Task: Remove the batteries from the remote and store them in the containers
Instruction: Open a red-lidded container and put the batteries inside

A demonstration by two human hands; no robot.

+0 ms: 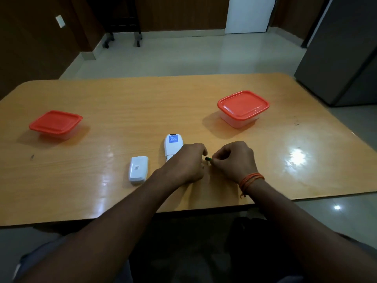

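Left container (56,124): clear tub, orange lid on, far left of the wooden table (122,111).
Battery cover (138,169): white, lying flat, long axis running near-to-far, just left of the remote.
Remote (173,146): white, back side up, long axis pointing away from the person; near end hidden under the left hand (186,163), which is curled over it.
Battery (208,159): dark green tip, lying left-right, pinched by the right hand (234,161).
Right container (242,108): lid on, far right.
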